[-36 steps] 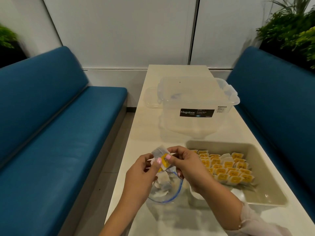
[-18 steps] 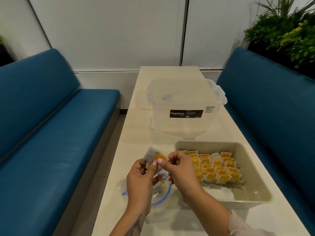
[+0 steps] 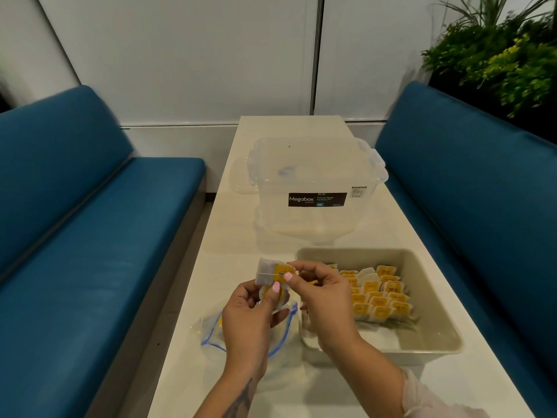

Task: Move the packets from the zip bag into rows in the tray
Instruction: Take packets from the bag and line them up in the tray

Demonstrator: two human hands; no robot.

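Both hands meet above the counter (image 3: pixel 301 128) near its front edge, just left of the tray (image 3: pixel 434 300). The left hand (image 3: pixel 250 315) pinches a small cluster of packets (image 3: pixel 272 274) between thumb and fingertips; the packets stick up past its fingers, tilted to the left. The right hand (image 3: pixel 324 297) comes in from the right with fingers curled, thumb and forefinger nipping the yellow tag of the top packet. How many packets are in the cluster is hard to tell, perhaps two or three.

Each packet is a flat, soft-looking pouch of pale grey-white paper with a square yellow tag and a thin thread across it. Directly under the hands lies the zip bag (image 3: pixel 241 336), clear crinkled plastic with a blue zip line, slumped flat on the counter by the tray's left wall.

The tray is a beige, smooth plastic tub, rectangular with rounded corners. In it, more packets stand in close overlapping rows (image 3: pixel 378 298) against the left and far part of its floor, yellow tags up.

Farther along the counter stands a clear lidded storage box (image 3: pixel 316 188) with a black label.
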